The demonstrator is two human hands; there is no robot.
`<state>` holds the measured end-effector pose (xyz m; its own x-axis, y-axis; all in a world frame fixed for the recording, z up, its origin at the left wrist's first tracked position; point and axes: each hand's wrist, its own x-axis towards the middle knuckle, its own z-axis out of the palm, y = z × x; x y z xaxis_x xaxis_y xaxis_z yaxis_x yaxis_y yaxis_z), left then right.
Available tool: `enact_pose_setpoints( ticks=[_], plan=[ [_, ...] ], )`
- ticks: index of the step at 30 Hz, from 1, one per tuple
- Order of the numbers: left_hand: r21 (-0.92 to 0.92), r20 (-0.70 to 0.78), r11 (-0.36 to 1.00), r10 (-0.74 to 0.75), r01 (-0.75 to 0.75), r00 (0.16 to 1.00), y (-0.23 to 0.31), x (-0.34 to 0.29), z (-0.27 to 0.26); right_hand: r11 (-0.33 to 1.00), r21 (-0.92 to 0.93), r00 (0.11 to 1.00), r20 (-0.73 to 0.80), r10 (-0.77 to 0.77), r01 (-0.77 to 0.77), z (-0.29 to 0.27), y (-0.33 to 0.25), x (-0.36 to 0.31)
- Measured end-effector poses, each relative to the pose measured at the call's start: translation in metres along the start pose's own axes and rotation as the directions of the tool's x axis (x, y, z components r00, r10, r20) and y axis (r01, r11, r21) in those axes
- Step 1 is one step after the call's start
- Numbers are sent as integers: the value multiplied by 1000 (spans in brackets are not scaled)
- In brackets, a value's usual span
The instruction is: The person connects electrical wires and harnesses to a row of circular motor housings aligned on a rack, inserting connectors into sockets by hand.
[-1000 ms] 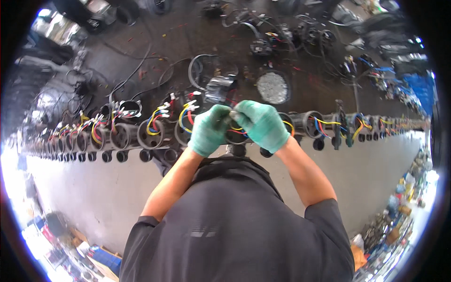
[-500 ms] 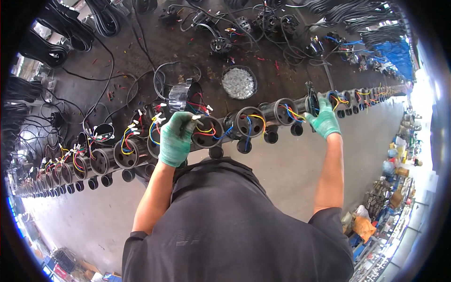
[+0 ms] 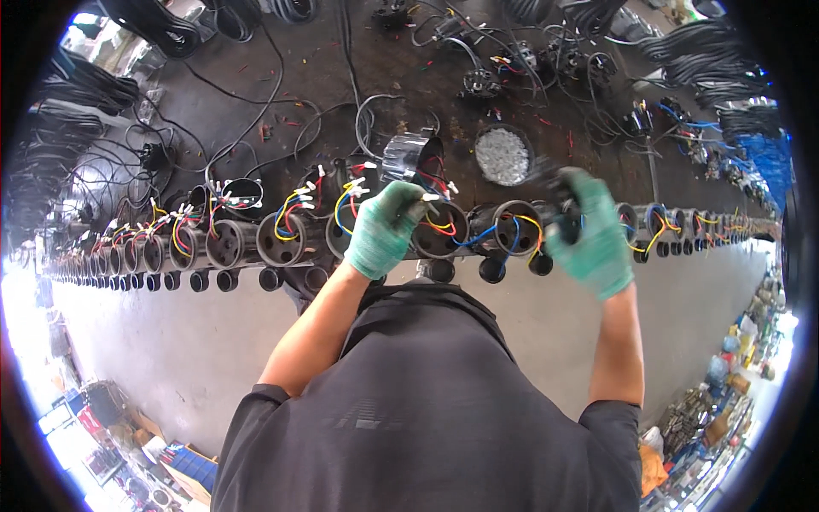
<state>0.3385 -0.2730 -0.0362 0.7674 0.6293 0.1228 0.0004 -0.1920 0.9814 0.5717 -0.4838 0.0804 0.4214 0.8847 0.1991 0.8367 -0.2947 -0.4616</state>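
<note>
My left hand point(image 3: 388, 229), in a green glove with dark fingertips, pinches a small white wire connector point(image 3: 431, 197) between thumb and fingers. It is in front of a black round housing point(image 3: 439, 243) with red and yellow wires. Just behind it stands a shiny metal ring point(image 3: 409, 155) with red wires and white connectors at its side. My right hand point(image 3: 593, 235), gloved the same way, is raised over the row of housings, its fingers round a dark plier-like tool point(image 3: 563, 189). Motion smears the tool, so its exact kind cannot be made out.
A round bowl of clear-white small caps point(image 3: 503, 156) stands on the dark table point(image 3: 324, 77). Wired housings point(image 3: 280, 239) line the table's near edge left and right. Black cable bundles point(image 3: 153, 26) and motor-like parts point(image 3: 480, 83) lie farther back. Grey floor point(image 3: 213, 341) shows below.
My right hand has lifted the dark tool from among the housings and brought it nearer. The left hand keeps its pinch on the connector. The whole view has shifted, the scene moving rightward.
</note>
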Motion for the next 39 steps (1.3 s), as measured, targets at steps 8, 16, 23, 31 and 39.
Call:
enact_pose_setpoints(
  ticks=[8, 16, 23, 31, 39],
  plan=[
    [-23, 5, 998, -58, 58, 998, 5, -3, -3, 985, -17, 938, 309, -155, 169, 64, -36, 21],
    [34, 4, 995, -94, 94, 996, -1, -4, -5, 982, 40, 942, 277, -191, 187, 81, -43, 26],
    [36, 20, 998, -46, 45, 999, -2, -4, -5, 992, -31, 912, 397, -99, 121, 89, -47, 27],
    [17, 50, 996, -86, 85, 995, -1, -4, -3, 990, -63, 886, 455, -87, 129, 93, -37, 26],
    [-51, -3, 999, 1, -2, 1000, -3, -7, -2, 980, 173, 901, 403, -162, 99, 57, -52, 24]
  ],
)
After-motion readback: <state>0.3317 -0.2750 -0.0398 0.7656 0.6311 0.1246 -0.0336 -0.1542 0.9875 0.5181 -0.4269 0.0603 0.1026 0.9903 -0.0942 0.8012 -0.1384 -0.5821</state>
